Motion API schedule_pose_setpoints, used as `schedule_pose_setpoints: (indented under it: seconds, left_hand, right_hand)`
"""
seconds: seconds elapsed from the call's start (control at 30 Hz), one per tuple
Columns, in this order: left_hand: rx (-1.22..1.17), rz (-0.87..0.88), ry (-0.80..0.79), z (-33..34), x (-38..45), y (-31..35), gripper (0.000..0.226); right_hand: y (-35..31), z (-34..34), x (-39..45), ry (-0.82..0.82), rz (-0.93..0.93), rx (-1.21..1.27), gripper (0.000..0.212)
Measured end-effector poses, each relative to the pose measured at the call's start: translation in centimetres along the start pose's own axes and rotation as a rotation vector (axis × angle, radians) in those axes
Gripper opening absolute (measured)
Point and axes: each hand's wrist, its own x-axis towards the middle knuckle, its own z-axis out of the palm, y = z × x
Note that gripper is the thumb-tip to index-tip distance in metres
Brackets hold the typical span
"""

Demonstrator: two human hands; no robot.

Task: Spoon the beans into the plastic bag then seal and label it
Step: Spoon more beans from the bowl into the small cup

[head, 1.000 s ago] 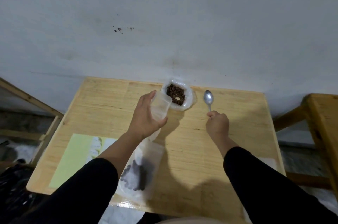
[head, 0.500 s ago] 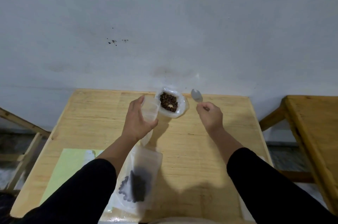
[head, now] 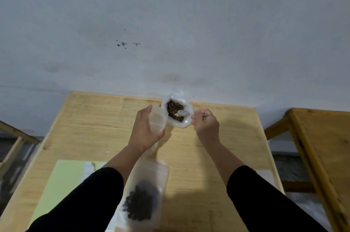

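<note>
1. Grey wall backs my pale wooden table (head: 217,156).
2. Left hand (head: 145,133) grips the frosted plastic pouch (head: 157,119), mouth up.
3. Right hand (head: 206,127) pinches the metal spoon (head: 183,112), its bowl over brown beans (head: 174,109) in the clear open bag (head: 186,121) between my hands.

Pale wood-grain desk (head: 217,156); dark brown beans (head: 175,110); frosted translucent bag (head: 157,121); pale green sheet (head: 64,184); black sleeves (head: 265,199).

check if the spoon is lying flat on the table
No, the right hand holds the spoon up, with its bowl over the open bag of beans.
</note>
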Motion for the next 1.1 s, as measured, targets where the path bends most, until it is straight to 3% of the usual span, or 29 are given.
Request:
schedule_pose_setpoints:
  seconds: [0.13, 0.43, 0.6, 0.8, 0.97, 1.1]
  left_hand:
    - [0.005, -0.02, -0.027, 0.0, 0.5, -0.5, 0.093]
    - [0.027, -0.032, -0.106, 0.1, 0.9, -0.7, 0.095]
    - [0.039, -0.053, -0.126, 0.1, 1.3, -0.8, 0.096]
    - [0.02, -0.057, -0.125, 0.7, 1.9, -0.2, 0.094]
    - [0.007, -0.019, -0.12, 1.6, 2.3, 0.8, 0.093]
    - [0.019, -0.014, -0.127, 1.8, 2.3, 0.8, 0.095]
  right_hand:
    - [1.1, 1.2, 0.9, 0.08, 0.172, -0.033, 0.015]
    - [2.0, 3.9, 2.8, 0.113, 0.456, 0.63, 0.014]
    - [2.5, 2.9, 3.1, 0.161, 0.519, 0.667, 0.017]
    - [0.9, 0.7, 3.5, 0.08, 0.43, 0.63, 0.028]
    - [-0.7, -0.3, 2.7, -0.109, 0.062, 0.305, 0.029]
    - [-1.2, -0.4, 2.6, -0.019, -0.06, 0.186, 0.027]
